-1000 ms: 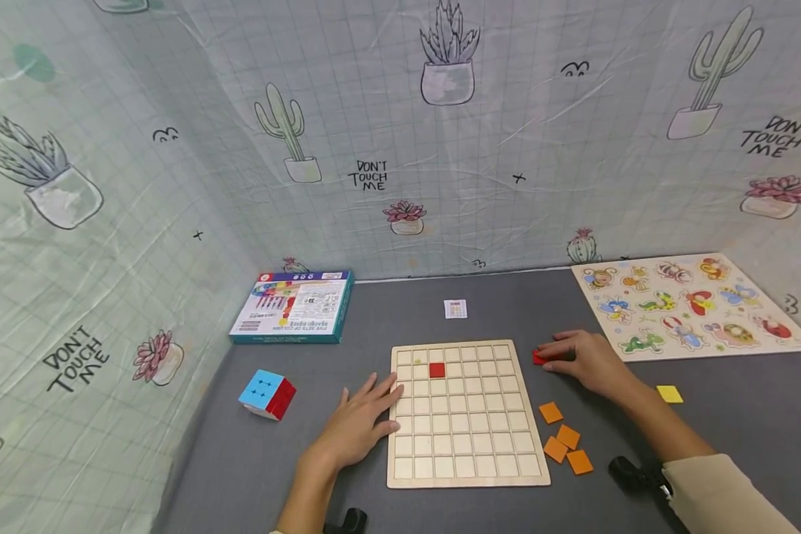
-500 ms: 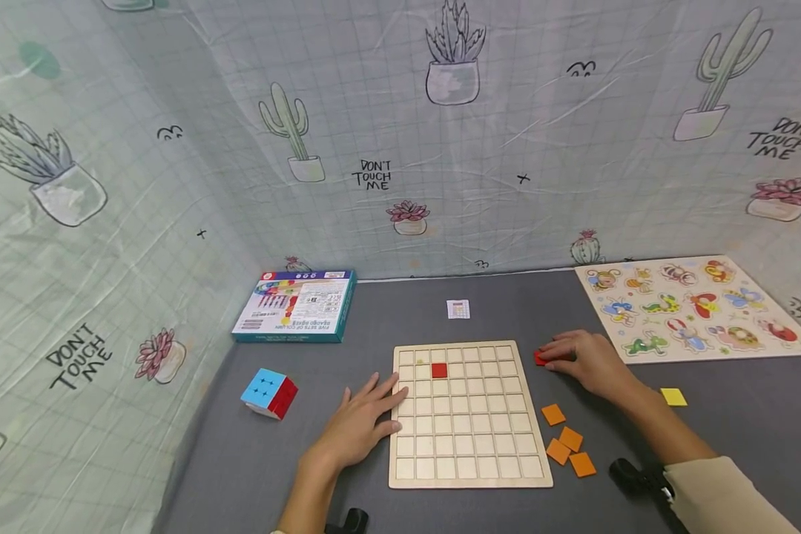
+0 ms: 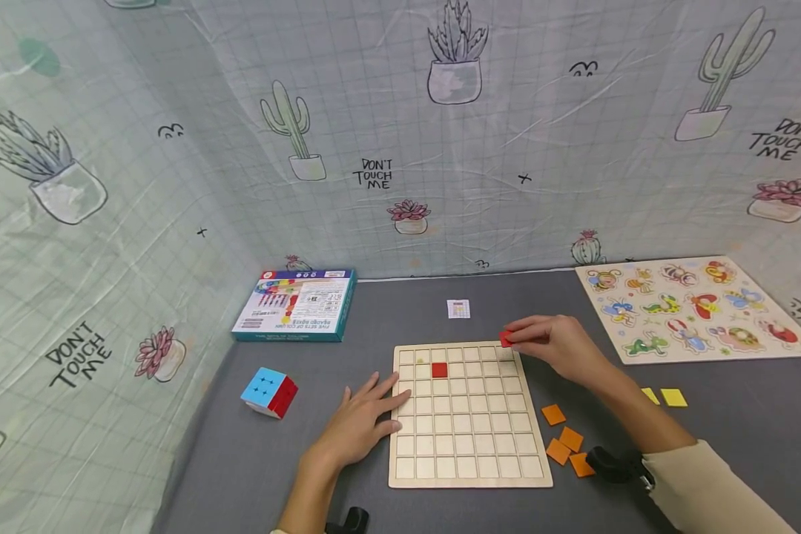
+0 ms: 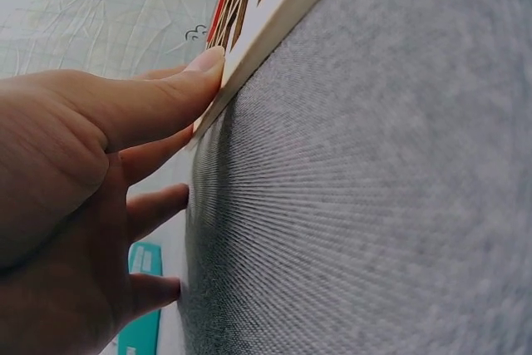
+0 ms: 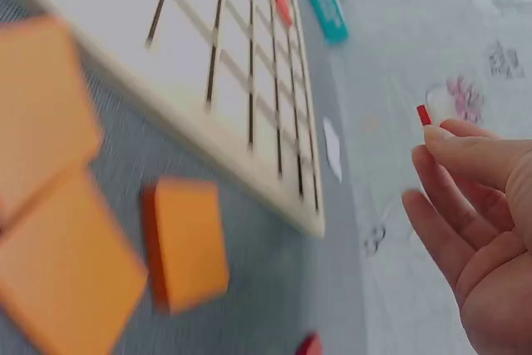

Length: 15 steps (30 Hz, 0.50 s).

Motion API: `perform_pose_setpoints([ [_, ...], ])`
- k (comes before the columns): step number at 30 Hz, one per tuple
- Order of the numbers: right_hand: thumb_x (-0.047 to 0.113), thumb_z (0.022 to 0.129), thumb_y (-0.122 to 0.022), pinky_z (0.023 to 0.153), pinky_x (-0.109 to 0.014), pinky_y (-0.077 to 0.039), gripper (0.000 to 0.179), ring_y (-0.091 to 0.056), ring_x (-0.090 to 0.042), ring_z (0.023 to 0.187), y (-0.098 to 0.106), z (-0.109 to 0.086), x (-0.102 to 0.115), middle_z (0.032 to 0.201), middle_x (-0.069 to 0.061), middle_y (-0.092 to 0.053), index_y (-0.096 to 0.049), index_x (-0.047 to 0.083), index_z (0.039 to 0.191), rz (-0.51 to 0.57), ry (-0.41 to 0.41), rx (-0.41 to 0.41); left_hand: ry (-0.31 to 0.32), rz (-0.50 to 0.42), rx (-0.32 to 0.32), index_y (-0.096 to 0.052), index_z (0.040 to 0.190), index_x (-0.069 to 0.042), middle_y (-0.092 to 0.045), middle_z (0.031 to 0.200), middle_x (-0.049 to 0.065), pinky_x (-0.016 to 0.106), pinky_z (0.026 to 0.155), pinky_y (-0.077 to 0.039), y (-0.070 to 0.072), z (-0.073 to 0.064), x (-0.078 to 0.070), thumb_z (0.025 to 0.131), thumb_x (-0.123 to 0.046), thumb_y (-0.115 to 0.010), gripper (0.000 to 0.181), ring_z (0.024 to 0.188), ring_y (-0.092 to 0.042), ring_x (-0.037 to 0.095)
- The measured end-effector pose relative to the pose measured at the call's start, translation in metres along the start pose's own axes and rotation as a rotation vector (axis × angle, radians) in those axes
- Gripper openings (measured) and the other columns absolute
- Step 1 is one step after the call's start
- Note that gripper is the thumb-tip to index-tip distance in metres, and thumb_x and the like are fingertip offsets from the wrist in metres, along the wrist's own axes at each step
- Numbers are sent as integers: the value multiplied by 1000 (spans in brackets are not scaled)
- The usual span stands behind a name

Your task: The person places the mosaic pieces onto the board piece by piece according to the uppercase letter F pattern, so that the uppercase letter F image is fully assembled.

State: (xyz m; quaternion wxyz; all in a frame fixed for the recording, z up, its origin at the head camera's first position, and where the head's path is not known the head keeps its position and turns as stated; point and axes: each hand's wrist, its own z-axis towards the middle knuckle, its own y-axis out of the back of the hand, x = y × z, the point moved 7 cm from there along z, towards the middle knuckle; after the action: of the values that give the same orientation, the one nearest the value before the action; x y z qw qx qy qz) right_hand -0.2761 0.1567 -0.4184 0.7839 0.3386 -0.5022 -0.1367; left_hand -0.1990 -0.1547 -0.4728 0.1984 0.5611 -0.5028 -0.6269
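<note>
A pale wooden grid board [image 3: 470, 480] lies on the grey table, with one red square tile [image 3: 439, 370] in its second row from the back. My left hand [image 3: 355, 426] rests with spread fingers along the board's left edge; in the left wrist view its thumb [image 4: 179, 93] touches the rim. Above the board's back right corner, my right hand [image 3: 564, 348] pinches another red tile [image 3: 506, 339] between thumb and fingertips. The right wrist view shows this held tile [image 5: 424, 114] raised above the board's surface.
Several orange tiles [image 3: 553, 414] lie right of the board, with yellow tiles [image 3: 674, 397] farther right. A small printed card [image 3: 458, 309] lies behind the board. An insect puzzle board [image 3: 694, 308] is at the back right; a puzzle cube [image 3: 269, 393] and flat box [image 3: 294, 305] are left.
My right hand has lifted the red tile from the table and carried it left to the board's back right corner. The left hand has stayed at the board's edge.
</note>
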Motion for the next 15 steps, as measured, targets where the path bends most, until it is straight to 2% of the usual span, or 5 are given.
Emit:
perform_pose_setpoints([
  [7, 4, 89, -75, 75, -17, -59, 15, -72, -30, 104, -23, 13, 22, 121, -12, -76, -82, 8, 102, 41, -26, 20, 9, -8, 10, -55, 149, -24, -35, 168, 4, 82, 116, -11, 0, 0, 1, 98, -27, -67, 52, 158, -24, 41],
  [15, 9, 89, -77, 69, -17, -54, 14, -71, -32, 109, -53, 21, 29, 119, -11, -76, -83, 10, 102, 46, -55, 71, 15, -9, 13, -55, 149, -24, -35, 168, 3, 82, 116, -11, 0, 1, 1, 98, -28, -68, 53, 158, -24, 40],
])
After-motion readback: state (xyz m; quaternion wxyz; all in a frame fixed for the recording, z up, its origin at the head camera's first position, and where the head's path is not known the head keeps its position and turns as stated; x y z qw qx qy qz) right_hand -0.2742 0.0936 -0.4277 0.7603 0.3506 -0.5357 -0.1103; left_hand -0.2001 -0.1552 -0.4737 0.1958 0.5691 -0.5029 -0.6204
